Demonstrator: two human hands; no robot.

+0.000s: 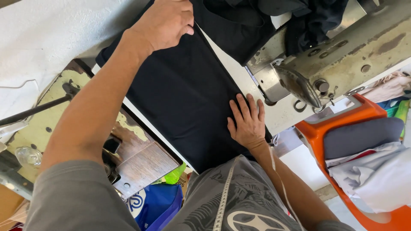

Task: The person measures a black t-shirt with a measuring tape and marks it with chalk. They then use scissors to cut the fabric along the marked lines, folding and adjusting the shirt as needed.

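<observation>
A long piece of black fabric (pixel 184 94) lies stretched over the sewing table. My left hand (pixel 165 23) is at its far end, fingers curled shut on the cloth's edge. My right hand (pixel 247 122) rests flat on the near part of the fabric with fingers spread, holding nothing. It lies just beside the head of an old, worn sewing machine (pixel 342 47), close to the metal presser-foot area (pixel 299 87). More dark cloth (pixel 308 19) is bunched behind the machine.
A worn wooden table top (pixel 141 158) with peeling paint is at the left. An orange chair (pixel 317 132) piled with pale clothes stands at the right. A tape measure (pixel 224 196) hangs on my chest. A blue bag (pixel 156 205) sits below the table.
</observation>
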